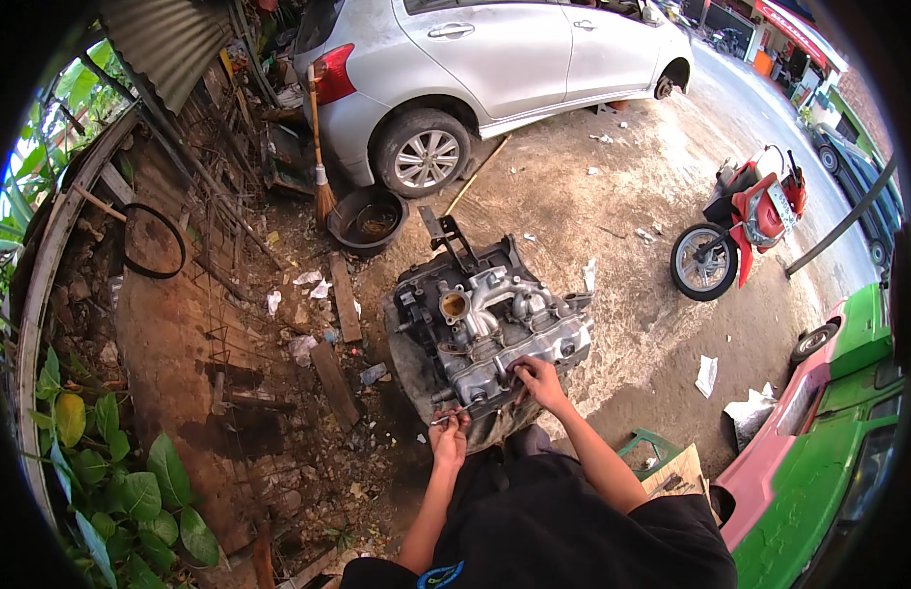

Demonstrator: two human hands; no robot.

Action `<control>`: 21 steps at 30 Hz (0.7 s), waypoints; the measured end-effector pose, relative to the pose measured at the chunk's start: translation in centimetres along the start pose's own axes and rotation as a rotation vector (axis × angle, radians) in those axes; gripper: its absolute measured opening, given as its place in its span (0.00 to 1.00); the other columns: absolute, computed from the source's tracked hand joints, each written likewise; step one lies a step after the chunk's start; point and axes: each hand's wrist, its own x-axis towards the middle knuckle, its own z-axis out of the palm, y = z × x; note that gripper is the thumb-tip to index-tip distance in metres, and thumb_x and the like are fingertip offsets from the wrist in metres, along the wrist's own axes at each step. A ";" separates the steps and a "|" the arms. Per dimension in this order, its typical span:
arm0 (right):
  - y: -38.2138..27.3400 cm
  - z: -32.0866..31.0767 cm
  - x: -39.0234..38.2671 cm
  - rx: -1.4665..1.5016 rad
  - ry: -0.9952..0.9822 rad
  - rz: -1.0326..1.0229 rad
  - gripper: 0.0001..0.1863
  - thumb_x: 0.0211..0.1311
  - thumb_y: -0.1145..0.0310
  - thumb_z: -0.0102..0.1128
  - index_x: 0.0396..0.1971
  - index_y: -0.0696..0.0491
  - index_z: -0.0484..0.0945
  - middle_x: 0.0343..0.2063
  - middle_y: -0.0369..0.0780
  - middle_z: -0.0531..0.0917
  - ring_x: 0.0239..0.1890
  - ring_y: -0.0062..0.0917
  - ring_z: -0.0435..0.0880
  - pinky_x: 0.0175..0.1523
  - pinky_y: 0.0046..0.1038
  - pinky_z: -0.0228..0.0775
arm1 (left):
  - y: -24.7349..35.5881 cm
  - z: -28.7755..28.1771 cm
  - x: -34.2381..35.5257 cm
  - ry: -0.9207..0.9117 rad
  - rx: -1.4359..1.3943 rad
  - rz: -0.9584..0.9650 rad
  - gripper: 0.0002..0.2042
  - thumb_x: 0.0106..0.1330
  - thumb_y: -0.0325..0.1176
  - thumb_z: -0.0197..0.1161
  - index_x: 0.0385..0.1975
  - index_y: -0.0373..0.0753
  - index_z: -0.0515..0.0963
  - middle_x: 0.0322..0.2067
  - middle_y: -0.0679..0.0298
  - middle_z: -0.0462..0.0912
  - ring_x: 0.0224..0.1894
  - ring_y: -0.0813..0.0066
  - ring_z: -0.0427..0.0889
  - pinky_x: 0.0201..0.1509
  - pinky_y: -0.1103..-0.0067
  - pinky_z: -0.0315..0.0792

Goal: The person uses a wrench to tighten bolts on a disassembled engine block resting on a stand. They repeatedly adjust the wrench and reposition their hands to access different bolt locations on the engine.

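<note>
A grey metal car engine (490, 329) sits on the dirt ground in front of me, resting on a dark tyre. My left hand (449, 433) is closed on a thin metal tool (454, 414) at the engine's near left corner. My right hand (539, 378) rests on the engine's near edge, fingers pressed against the metal. Both forearms come up from my dark clothing at the bottom.
A silver car (475, 59) stands behind the engine, with a broom (321, 167) and a dark basin (367, 218) beside it. A red motorbike (745, 221) is parked at right. A green and pink vehicle (829, 432) is close on my right. Wood scraps and rubble lie left.
</note>
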 end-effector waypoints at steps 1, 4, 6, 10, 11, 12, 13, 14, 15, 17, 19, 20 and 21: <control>-0.2 -0.1 -0.1 -0.019 -0.006 0.002 0.11 0.76 0.73 0.50 0.46 0.63 0.78 0.28 0.44 0.85 0.20 0.31 0.87 0.23 0.29 0.80 | 0.0 -0.1 0.0 0.016 0.000 -0.005 0.04 0.71 0.19 0.59 0.39 0.35 0.75 0.45 0.53 0.83 0.36 0.68 0.83 0.43 0.74 0.80; -0.8 -0.2 -0.3 -0.049 -0.018 0.005 0.11 0.76 0.72 0.50 0.46 0.63 0.78 0.28 0.44 0.85 0.20 0.32 0.87 0.23 0.29 0.80 | 1.2 0.8 0.3 0.009 0.040 0.025 0.03 0.72 0.21 0.61 0.41 0.35 0.76 0.44 0.53 0.84 0.34 0.67 0.83 0.41 0.74 0.79; -0.8 -0.1 -0.3 -0.051 -0.012 -0.024 0.11 0.76 0.72 0.50 0.46 0.63 0.78 0.28 0.44 0.85 0.20 0.32 0.88 0.23 0.29 0.79 | 2.6 2.2 0.6 -0.031 0.127 0.041 0.03 0.72 0.23 0.62 0.42 0.35 0.76 0.42 0.53 0.84 0.33 0.68 0.82 0.40 0.74 0.79; -0.3 0.0 -0.1 0.003 0.005 -0.037 0.10 0.73 0.73 0.51 0.44 0.62 0.80 0.27 0.43 0.86 0.20 0.31 0.89 0.23 0.28 0.78 | 5.2 7.0 2.8 -0.170 0.437 0.125 0.04 0.73 0.25 0.62 0.43 0.33 0.77 0.35 0.53 0.85 0.27 0.72 0.80 0.32 0.76 0.75; -0.1 0.0 -0.1 -0.027 0.014 -0.064 0.10 0.73 0.73 0.51 0.44 0.62 0.80 0.27 0.43 0.86 0.20 0.31 0.89 0.24 0.28 0.78 | 5.8 8.0 3.1 -0.203 0.513 0.144 0.05 0.74 0.25 0.62 0.44 0.33 0.78 0.35 0.53 0.85 0.26 0.73 0.80 0.31 0.76 0.74; 0.0 0.0 0.0 -0.027 0.018 -0.064 0.10 0.73 0.73 0.51 0.44 0.62 0.80 0.27 0.43 0.86 0.20 0.31 0.89 0.24 0.28 0.78 | 6.2 9.1 3.5 -0.263 0.554 0.165 0.05 0.74 0.26 0.61 0.44 0.32 0.78 0.34 0.54 0.85 0.25 0.74 0.80 0.30 0.77 0.74; 0.1 0.0 0.0 -0.010 0.024 -0.023 0.10 0.73 0.73 0.51 0.44 0.62 0.80 0.27 0.43 0.86 0.20 0.32 0.89 0.24 0.28 0.78 | 6.4 10.1 4.0 -0.265 0.617 0.150 0.06 0.74 0.26 0.61 0.45 0.31 0.78 0.33 0.54 0.85 0.24 0.75 0.79 0.29 0.78 0.73; 0.2 0.0 0.0 -0.035 0.025 -0.069 0.10 0.73 0.74 0.51 0.44 0.62 0.80 0.28 0.44 0.86 0.20 0.32 0.89 0.24 0.28 0.78 | 6.4 10.9 4.3 -0.290 0.640 0.139 0.06 0.74 0.26 0.61 0.45 0.31 0.79 0.32 0.55 0.86 0.23 0.76 0.79 0.27 0.79 0.72; 0.2 0.0 0.0 -0.041 0.026 -0.076 0.10 0.73 0.74 0.51 0.43 0.62 0.80 0.28 0.44 0.86 0.20 0.32 0.89 0.23 0.28 0.78 | 6.3 11.7 4.7 -0.330 0.626 0.119 0.07 0.74 0.26 0.61 0.46 0.30 0.79 0.31 0.55 0.86 0.22 0.78 0.79 0.26 0.79 0.71; 0.1 -0.1 0.0 -0.054 0.016 -0.080 0.10 0.74 0.74 0.51 0.44 0.62 0.80 0.28 0.44 0.86 0.20 0.32 0.88 0.23 0.29 0.79 | 6.3 12.8 5.3 -0.409 0.804 0.084 0.08 0.74 0.26 0.62 0.47 0.30 0.80 0.29 0.57 0.86 0.21 0.80 0.78 0.25 0.80 0.71; -0.1 -0.2 0.0 -0.037 0.001 -0.038 0.10 0.75 0.74 0.50 0.45 0.63 0.79 0.29 0.43 0.85 0.20 0.30 0.87 0.23 0.30 0.80 | 6.2 13.6 6.0 -0.501 0.958 0.043 0.08 0.72 0.26 0.63 0.46 0.29 0.82 0.24 0.62 0.84 0.18 0.82 0.77 0.23 0.78 0.71; -0.1 -0.1 -0.1 -0.069 0.003 -0.071 0.10 0.75 0.74 0.50 0.45 0.63 0.79 0.29 0.43 0.85 0.20 0.31 0.87 0.23 0.30 0.80 | 6.2 13.8 6.2 -0.530 1.074 0.049 0.09 0.72 0.27 0.63 0.46 0.29 0.82 0.24 0.62 0.84 0.18 0.81 0.77 0.23 0.77 0.71; -0.2 -0.1 -0.1 -0.072 0.007 -0.070 0.10 0.75 0.74 0.50 0.45 0.63 0.79 0.29 0.43 0.85 0.20 0.31 0.87 0.23 0.30 0.80 | 6.2 14.1 6.4 -0.556 1.166 0.022 0.10 0.72 0.28 0.64 0.47 0.29 0.82 0.24 0.61 0.84 0.18 0.81 0.78 0.24 0.77 0.71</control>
